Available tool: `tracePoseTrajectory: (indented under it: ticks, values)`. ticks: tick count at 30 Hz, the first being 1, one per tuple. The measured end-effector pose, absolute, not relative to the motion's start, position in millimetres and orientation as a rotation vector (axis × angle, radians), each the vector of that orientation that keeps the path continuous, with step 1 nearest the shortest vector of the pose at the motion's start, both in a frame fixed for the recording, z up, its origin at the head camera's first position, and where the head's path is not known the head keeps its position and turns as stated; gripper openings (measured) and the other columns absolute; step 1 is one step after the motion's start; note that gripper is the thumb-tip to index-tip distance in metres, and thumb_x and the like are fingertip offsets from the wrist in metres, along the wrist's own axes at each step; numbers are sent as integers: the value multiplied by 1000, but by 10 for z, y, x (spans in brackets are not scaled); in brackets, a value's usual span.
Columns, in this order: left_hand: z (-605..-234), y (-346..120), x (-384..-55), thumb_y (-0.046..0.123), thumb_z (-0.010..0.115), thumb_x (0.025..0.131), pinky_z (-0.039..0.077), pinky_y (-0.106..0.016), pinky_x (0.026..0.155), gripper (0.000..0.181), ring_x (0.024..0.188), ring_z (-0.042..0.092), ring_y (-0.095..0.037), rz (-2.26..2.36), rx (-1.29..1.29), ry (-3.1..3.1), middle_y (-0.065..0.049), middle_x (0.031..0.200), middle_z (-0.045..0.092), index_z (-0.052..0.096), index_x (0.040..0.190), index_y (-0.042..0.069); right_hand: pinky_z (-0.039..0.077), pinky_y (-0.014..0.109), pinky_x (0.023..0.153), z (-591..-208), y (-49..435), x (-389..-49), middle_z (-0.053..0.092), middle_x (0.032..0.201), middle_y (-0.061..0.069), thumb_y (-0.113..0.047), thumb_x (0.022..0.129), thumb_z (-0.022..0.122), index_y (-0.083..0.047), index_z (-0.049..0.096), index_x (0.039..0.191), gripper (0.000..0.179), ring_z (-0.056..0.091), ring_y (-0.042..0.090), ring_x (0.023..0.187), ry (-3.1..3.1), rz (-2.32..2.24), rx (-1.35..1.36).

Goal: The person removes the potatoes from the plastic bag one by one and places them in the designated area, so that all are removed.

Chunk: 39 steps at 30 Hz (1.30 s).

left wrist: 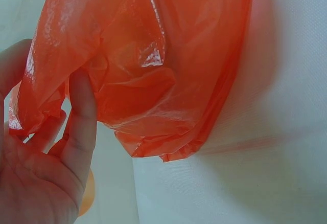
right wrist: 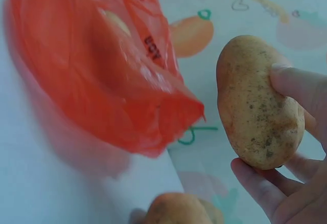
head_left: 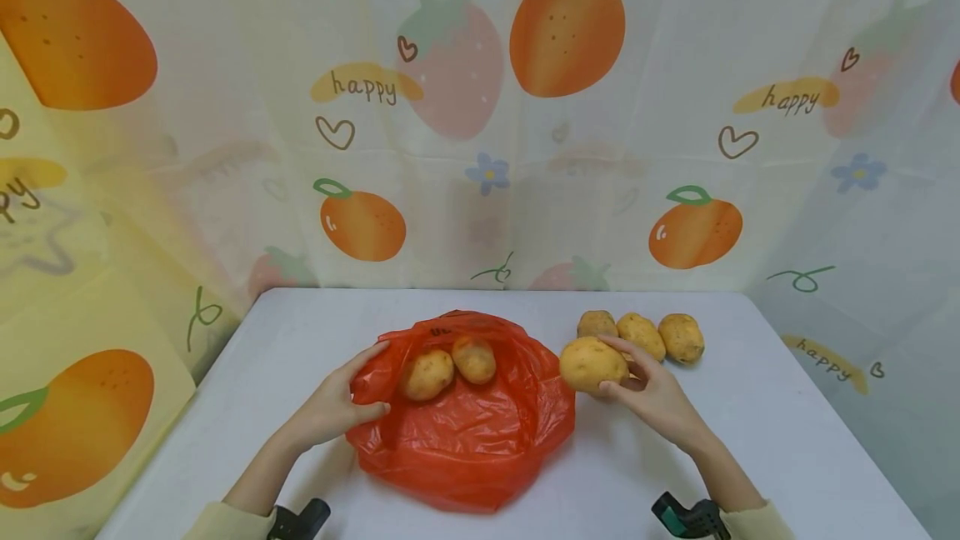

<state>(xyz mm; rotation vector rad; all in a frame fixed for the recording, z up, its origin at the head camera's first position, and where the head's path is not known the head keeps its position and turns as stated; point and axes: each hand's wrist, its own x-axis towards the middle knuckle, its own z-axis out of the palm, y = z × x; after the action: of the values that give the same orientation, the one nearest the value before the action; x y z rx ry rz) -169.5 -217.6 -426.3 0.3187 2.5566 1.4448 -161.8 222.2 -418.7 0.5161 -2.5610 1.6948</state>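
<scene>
nearest: dark wrist units (head_left: 690, 517) at both cuffs. left hand (head_left: 330, 402) had its grip on the near-left edge of the red bag (head_left: 472, 440), film between thumb and fingers. right hand (head_left: 656, 402) grasped the held potato (head_left: 592, 365), thumb one side, fingers the other; it was off the bench (head_left: 285, 340), just beside the bag's right rim, not inside yet; right wrist view showed a gap.

bag mouth gaped toward the person, two bagged potatoes (head_left: 428, 374) (head_left: 474, 358) touching or nearly so toward its back. three loose potatoes (head_left: 682, 338) sat in a row on the bench beyond the right hand. patterned sheet (head_left: 570, 215) behind.

step looked like bagging. doing it well called for left holding the rim wide, right clearing the thin rim without snagging, then a low release into the bare front, no drop onto the other two. risk: rim folding in under a knuckle.
</scene>
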Motion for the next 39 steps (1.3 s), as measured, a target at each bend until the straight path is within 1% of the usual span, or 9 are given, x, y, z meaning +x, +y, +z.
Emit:
tracePoseTrajectory:
  ticks: [1,3,6,8,11,16,28,34,39]
  values:
    - [-4262,-2176,-1696,14,73,77,53,-40,81,81,115,49,-32,1447,318,2554,-8,141,38,29,142,33,50,21,83,-4184,2249,-1620,42,137,9,-23,82,69,-17,43,135,59,52,8,107,-2574,1672,498]
    - [-4260,-2175,-1697,15,73,77,54,-39,81,81,115,49,-32,1450,317,2549,-8,140,38,29,142,33,48,19,85,-4180,2300,-1626,40,138,9,-24,83,68,-16,42,135,59,50,11,111,-2598,1617,460]
    - [-4260,-2176,-1699,16,74,76,54,-39,81,81,115,49,-32,1450,315,2547,-8,140,39,30,142,33,48,18,84,-4172,2373,-1627,37,140,11,-23,84,67,-11,40,137,61,49,20,114,-2627,1556,401]
    - [-4261,-2176,-1701,16,74,76,54,-39,80,81,115,49,-32,1451,314,2544,-8,140,39,29,142,33,49,18,82,-4171,2423,-1630,35,141,15,-23,84,67,-10,39,138,62,48,32,114,-2640,1550,361]
    - [-4265,-2177,-1704,16,74,76,54,-39,80,81,115,49,-32,1450,311,2544,-8,140,39,29,142,33,50,19,81,-4170,2510,-1633,30,143,19,-24,85,65,-11,37,140,63,47,38,116,-2655,1564,312]
    - [-4269,-2180,-1703,16,74,76,54,-39,79,81,115,49,-32,1441,304,2554,-8,139,39,30,142,34,50,17,78,-4206,2662,-1655,26,145,22,-25,86,64,-9,34,141,64,47,39,116,-2665,1538,275]
    - [-4253,-2176,-1691,15,73,76,54,-40,79,81,116,48,-33,1447,290,2541,-8,140,39,30,142,34,48,14,74,-4283,2904,-1708,32,141,21,-31,87,63,-11,34,142,66,46,37,113,-2744,1421,177]
    - [-4254,-2181,-1694,15,73,76,53,-40,81,81,116,48,-32,1450,291,2542,-8,140,38,30,142,34,48,20,74,-4348,3008,-1734,32,140,24,-32,87,63,-9,34,141,65,45,43,113,-2775,1389,145]
    - [-4263,-2185,-1696,15,73,77,53,-40,81,81,116,48,-32,1453,287,2539,-8,141,38,30,142,33,49,24,73,-4407,3087,-1754,29,141,25,-34,87,62,-9,32,141,67,46,43,111,-2806,1375,92]
